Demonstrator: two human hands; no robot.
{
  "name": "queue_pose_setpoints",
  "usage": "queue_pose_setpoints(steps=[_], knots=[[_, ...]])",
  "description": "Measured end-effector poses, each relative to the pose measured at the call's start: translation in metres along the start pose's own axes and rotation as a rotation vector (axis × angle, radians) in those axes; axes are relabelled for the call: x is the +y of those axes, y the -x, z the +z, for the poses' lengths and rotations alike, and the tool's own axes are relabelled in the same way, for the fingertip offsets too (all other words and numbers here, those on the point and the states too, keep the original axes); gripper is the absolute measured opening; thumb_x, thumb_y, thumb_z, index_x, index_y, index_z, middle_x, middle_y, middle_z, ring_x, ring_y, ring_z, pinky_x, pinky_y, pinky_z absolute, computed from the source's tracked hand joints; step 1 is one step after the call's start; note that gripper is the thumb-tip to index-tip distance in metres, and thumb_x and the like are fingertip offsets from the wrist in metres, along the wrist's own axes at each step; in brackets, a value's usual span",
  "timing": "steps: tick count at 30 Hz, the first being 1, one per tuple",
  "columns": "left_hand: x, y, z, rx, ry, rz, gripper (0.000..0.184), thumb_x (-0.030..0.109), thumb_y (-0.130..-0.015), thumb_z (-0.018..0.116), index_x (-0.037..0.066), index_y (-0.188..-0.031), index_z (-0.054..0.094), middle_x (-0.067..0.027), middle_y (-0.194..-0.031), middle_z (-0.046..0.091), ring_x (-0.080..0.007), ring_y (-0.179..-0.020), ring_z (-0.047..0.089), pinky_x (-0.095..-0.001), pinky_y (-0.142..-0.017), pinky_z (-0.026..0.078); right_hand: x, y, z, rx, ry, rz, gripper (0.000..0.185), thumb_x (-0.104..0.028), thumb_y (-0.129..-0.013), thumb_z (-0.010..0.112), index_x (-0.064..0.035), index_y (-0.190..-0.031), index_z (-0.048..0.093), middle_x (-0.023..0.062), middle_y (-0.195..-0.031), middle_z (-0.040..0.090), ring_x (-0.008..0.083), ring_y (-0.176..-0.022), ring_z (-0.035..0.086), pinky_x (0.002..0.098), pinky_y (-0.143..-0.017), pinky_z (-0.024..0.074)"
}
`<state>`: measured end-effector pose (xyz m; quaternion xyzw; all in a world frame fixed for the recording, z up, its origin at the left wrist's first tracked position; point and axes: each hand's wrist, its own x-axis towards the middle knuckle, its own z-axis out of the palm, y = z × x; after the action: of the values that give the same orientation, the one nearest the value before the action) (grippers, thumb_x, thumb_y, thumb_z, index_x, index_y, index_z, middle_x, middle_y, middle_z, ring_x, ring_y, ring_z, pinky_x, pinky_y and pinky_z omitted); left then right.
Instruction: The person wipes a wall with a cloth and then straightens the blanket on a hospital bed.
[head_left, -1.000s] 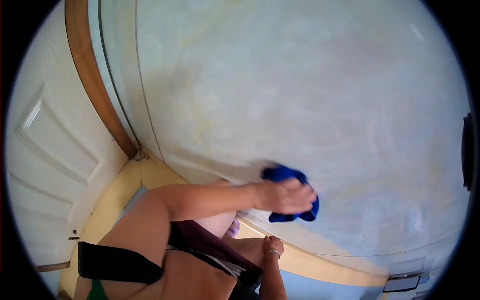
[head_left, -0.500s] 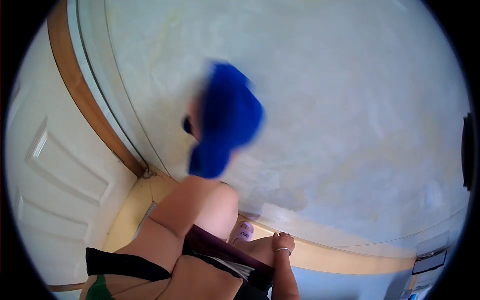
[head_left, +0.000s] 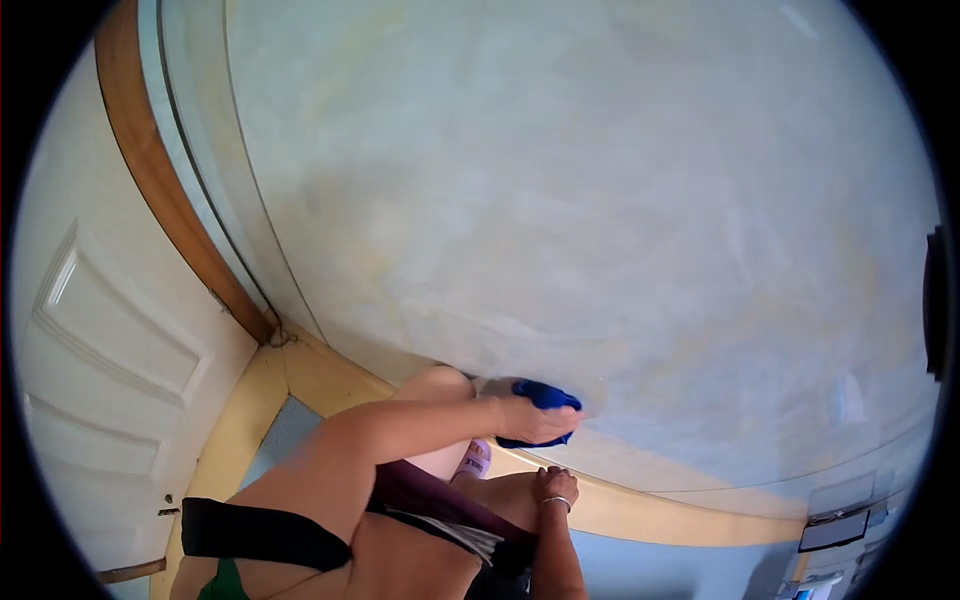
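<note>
My left hand (head_left: 535, 422) is closed around a bunched blue cloth (head_left: 548, 394), low on the pale wall (head_left: 560, 220). The cloth is pressed close to the wall surface, just above the yellow skirting band; the palm side of the hand is hidden. My right hand (head_left: 557, 485), with a bracelet at the wrist, rests on my knee, its fingers laid over it and holding nothing. Between my legs a pale purple slipper (head_left: 475, 460) shows on one foot.
To the left stands a white panelled door (head_left: 110, 360) with a brown wooden frame (head_left: 170, 190). A yellow border (head_left: 640, 500) runs along the wall's base beside the blue floor (head_left: 640, 570). A dark object (head_left: 936, 305) sits at the right edge, and a dark-framed item (head_left: 835, 530) lies lower right.
My left hand has swung the blue cloth from in front of the upper wall down and to the right, to the wall's lower part. My right hand stays on the knee.
</note>
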<state>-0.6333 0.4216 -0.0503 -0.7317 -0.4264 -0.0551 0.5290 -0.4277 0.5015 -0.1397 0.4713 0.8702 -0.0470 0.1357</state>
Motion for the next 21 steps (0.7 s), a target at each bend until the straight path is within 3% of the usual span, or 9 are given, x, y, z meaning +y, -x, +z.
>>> queue_pose_setpoints(steps=[2,4,7,8,10,11,13,18,21], knots=[[-0.030,0.026,-0.031,-0.093,0.185,-0.070,0.033,0.016,-0.079,0.045,0.002,-0.106,0.056,-0.0086,-0.119,0.052,-0.0211,-0.117,0.045,-0.0347,-0.098,0.031,-0.002,0.001,-0.006,-0.029,0.022,0.023,0.038,-0.046,-0.079,0.051,-0.0158,-0.095,0.066,0.0086,-0.102,0.061,0.0272,-0.096,0.056,0.0373,-0.080,0.0467],[-0.059,0.060,-0.060,-0.101,0.205,-0.260,0.026,0.019,-0.079,0.051,0.014,-0.104,0.058,-0.0024,-0.124,0.050,-0.0188,-0.114,0.046,-0.0312,-0.086,0.035,-0.004,0.001,-0.012,-0.043,0.023,0.027,0.038,-0.045,-0.079,0.050,-0.0153,-0.096,0.066,0.0087,-0.103,0.061,0.0273,-0.097,0.055,0.0371,-0.081,0.0464],[-0.102,0.101,-0.114,-0.128,0.037,-0.631,0.025,0.021,-0.069,0.058,0.029,-0.092,0.061,0.0018,-0.108,0.056,-0.0178,-0.101,0.050,-0.0445,-0.081,0.034,-0.006,0.000,-0.013,-0.067,0.006,0.043,0.038,-0.044,-0.080,0.049,-0.0141,-0.096,0.066,0.0090,-0.104,0.060,0.0274,-0.099,0.054,0.0370,-0.083,0.0458],[-0.118,0.111,-0.128,-0.125,-0.066,-0.703,0.022,0.022,-0.065,0.058,0.030,-0.085,0.061,-0.0005,-0.105,0.056,-0.0191,-0.099,0.050,-0.0460,-0.079,0.033,-0.006,-0.001,-0.012,-0.070,0.002,0.049,0.038,-0.043,-0.080,0.049,-0.0134,-0.096,0.066,0.0090,-0.105,0.060,0.0274,-0.100,0.054,0.0370,-0.083,0.0455],[-0.136,0.132,-0.140,-0.088,-0.243,-0.961,0.019,0.026,-0.073,0.057,0.023,-0.091,0.062,-0.0045,-0.111,0.052,-0.0215,-0.108,0.045,-0.0468,-0.087,0.033,-0.008,-0.002,-0.016,-0.087,-0.014,0.056,0.038,-0.043,-0.080,0.048,-0.0130,-0.097,0.065,0.0091,-0.106,0.060,0.0275,-0.101,0.054,0.0368,-0.084,0.0452],[-0.139,0.137,-0.129,-0.090,-0.238,-0.951,0.019,0.026,-0.073,0.057,0.023,-0.091,0.062,-0.0045,-0.111,0.052,-0.0215,-0.108,0.045,-0.0468,-0.087,0.033,-0.009,-0.003,-0.018,-0.098,-0.018,0.060,0.039,-0.042,-0.080,0.047,-0.0125,-0.098,0.065,0.0092,-0.106,0.060,0.0276,-0.101,0.054,0.0367,-0.085,0.0449],[-0.146,0.140,-0.103,1.166,0.393,-1.590,0.041,0.017,-0.080,0.055,0.007,-0.119,0.049,-0.0117,-0.120,0.047,-0.0269,-0.113,0.043,-0.0437,-0.095,0.032,-0.012,-0.006,-0.018,-0.118,0.003,0.064,0.038,-0.042,-0.081,0.047,-0.0133,-0.099,0.065,0.0095,-0.107,0.060,0.0270,-0.101,0.054,0.0367,-0.085,0.0448],[-0.194,0.030,-0.112,0.841,-0.141,-1.395,0.051,0.016,-0.085,0.053,0.000,-0.129,0.034,-0.0149,-0.129,0.040,-0.0268,-0.116,0.041,-0.0390,-0.099,0.032,-0.012,-0.003,-0.024,-0.095,0.003,0.043,0.037,-0.040,-0.080,0.045,-0.0129,-0.096,0.066,0.0112,-0.105,0.060,0.0271,-0.101,0.055,0.0377,-0.085,0.0452],[-0.208,-0.036,-0.114,0.471,-0.266,-0.916,0.034,0.014,-0.077,0.065,0.001,-0.107,0.057,-0.0103,-0.111,0.056,-0.0268,-0.104,0.052,-0.0418,-0.088,0.038,-0.012,-0.005,-0.022,-0.098,-0.009,0.043,0.038,-0.042,-0.080,0.049,-0.0118,-0.097,0.066,0.0102,-0.104,0.060,0.0270,-0.099,0.054,0.0370,-0.083,0.0458]])
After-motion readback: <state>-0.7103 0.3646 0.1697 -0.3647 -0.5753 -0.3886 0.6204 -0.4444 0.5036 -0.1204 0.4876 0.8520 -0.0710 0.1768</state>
